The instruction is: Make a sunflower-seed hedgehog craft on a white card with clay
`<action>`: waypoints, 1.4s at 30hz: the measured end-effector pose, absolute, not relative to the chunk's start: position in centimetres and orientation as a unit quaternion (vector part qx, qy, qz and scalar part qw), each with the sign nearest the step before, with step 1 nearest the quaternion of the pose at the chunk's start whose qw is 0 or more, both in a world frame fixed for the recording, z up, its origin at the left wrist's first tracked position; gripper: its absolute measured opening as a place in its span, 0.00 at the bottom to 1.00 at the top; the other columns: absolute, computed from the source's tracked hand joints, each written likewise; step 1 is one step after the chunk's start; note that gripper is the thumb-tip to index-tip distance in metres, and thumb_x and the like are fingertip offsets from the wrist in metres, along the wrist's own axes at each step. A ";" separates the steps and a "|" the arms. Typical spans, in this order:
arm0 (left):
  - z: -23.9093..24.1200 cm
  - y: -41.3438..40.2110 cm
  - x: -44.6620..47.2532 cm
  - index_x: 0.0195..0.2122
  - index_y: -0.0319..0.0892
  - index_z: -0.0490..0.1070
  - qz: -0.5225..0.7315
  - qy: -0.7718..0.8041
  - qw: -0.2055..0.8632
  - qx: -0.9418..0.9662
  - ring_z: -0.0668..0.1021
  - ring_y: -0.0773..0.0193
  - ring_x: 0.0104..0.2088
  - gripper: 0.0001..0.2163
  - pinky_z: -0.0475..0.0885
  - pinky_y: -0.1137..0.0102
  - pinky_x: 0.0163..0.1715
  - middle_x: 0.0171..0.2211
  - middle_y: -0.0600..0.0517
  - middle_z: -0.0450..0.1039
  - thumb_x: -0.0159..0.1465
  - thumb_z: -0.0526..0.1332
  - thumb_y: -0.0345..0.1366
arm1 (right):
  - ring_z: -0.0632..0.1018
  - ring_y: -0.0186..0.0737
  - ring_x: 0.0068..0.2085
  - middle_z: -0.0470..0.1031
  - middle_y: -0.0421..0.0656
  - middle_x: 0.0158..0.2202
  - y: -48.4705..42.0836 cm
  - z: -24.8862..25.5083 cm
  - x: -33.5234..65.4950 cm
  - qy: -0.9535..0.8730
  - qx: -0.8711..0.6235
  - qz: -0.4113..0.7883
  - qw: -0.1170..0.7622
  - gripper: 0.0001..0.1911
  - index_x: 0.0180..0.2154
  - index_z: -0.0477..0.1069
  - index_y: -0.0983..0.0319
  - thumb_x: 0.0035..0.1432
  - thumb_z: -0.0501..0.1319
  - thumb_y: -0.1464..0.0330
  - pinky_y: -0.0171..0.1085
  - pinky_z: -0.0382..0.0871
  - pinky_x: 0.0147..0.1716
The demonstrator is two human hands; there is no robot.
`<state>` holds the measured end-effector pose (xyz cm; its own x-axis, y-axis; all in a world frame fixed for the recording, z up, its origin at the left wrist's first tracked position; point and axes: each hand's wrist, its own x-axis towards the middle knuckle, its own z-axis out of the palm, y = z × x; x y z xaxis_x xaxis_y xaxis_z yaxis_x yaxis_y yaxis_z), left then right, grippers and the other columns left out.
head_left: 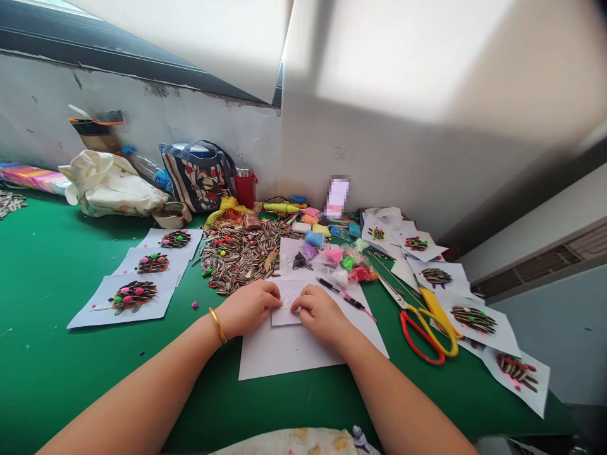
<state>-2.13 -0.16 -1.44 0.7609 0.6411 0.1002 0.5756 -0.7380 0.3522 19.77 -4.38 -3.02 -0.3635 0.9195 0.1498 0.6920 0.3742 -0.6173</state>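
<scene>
A small white card (287, 320) lies on a larger white sheet (270, 360) in front of me. On the card is a flat, pale, dotted patch (290, 298), perhaps soft clay; its material is hard to make out. My left hand (251, 306), with a gold bangle at the wrist, presses curled fingertips on the patch's left edge. Opposite it, my right hand (321, 313) has its fingers bent and closed against the right edge. Two pens, one a black pen (327, 284), lie beside my right hand.
Behind the card is a heap of striped sunflower seeds (244, 256); bagged coloured clay (355, 265) lies right of it. Red-and-yellow scissors (422, 328) rest at right. Seed hedgehog cards (164, 306) lie left, more hedgehog cards (490, 325) right. Bags and a red flask (244, 189) line the wall.
</scene>
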 end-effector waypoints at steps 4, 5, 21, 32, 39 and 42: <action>-0.9 -0.6 -2.2 0.41 0.46 0.79 0.092 0.302 0.130 0.940 0.75 0.59 0.43 0.16 0.69 0.66 0.46 0.44 0.49 0.74 0.61 0.55 0.24 | 0.71 0.39 0.42 0.71 0.42 0.36 -4.5 -2.8 19.6 -0.790 -0.512 0.233 0.243 0.15 0.34 0.77 0.59 0.53 0.56 0.81 0.38 0.64 0.45; -0.8 -0.7 -2.2 0.41 0.46 0.79 0.089 0.297 0.121 0.943 0.75 0.59 0.43 0.15 0.68 0.66 0.45 0.43 0.48 0.74 0.61 0.55 0.24 | 0.71 0.39 0.42 0.71 0.42 0.36 -4.4 -2.8 19.6 -0.790 -0.512 0.233 0.242 0.15 0.33 0.77 0.60 0.53 0.56 0.81 0.38 0.64 0.45; -0.9 -1.3 -2.5 0.52 0.50 0.72 0.068 0.282 0.082 0.953 0.72 0.57 0.44 0.19 0.67 0.64 0.47 0.46 0.47 0.71 0.63 0.55 0.26 | 0.71 0.39 0.41 0.71 0.43 0.36 -4.2 -3.2 19.8 -0.796 -0.512 0.232 0.226 0.15 0.36 0.77 0.60 0.54 0.56 0.80 0.37 0.64 0.45; -1.3 -1.1 -2.0 0.49 0.49 0.74 0.091 0.302 0.091 0.945 0.72 0.59 0.43 0.18 0.66 0.65 0.47 0.43 0.48 0.71 0.62 0.54 0.24 | 0.71 0.39 0.41 0.72 0.43 0.35 -4.1 -3.3 19.8 -0.793 -0.515 0.234 0.226 0.15 0.35 0.77 0.60 0.54 0.55 0.81 0.38 0.64 0.45; -1.0 -0.8 -2.0 0.47 0.46 0.76 0.097 0.330 0.138 0.929 0.73 0.59 0.43 0.17 0.67 0.66 0.46 0.43 0.48 0.72 0.63 0.53 0.25 | 0.71 0.39 0.42 0.73 0.43 0.37 -3.9 -3.4 19.9 -0.793 -0.516 0.229 0.228 0.17 0.39 0.77 0.60 0.54 0.55 0.81 0.38 0.65 0.45; -1.0 -0.8 -2.0 0.46 0.45 0.77 0.100 0.328 0.139 0.929 0.73 0.58 0.44 0.16 0.67 0.65 0.47 0.43 0.47 0.72 0.64 0.52 0.27 | 0.71 0.40 0.43 0.73 0.44 0.38 -3.9 -3.5 19.9 -0.797 -0.515 0.224 0.222 0.21 0.48 0.75 0.59 0.56 0.54 0.80 0.38 0.65 0.45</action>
<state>-2.03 -0.78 -0.98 0.7651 0.6368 0.0955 0.5809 -0.7466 0.3242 19.93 -3.91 -3.45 -0.3720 0.9201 0.1224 0.7211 0.3695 -0.5861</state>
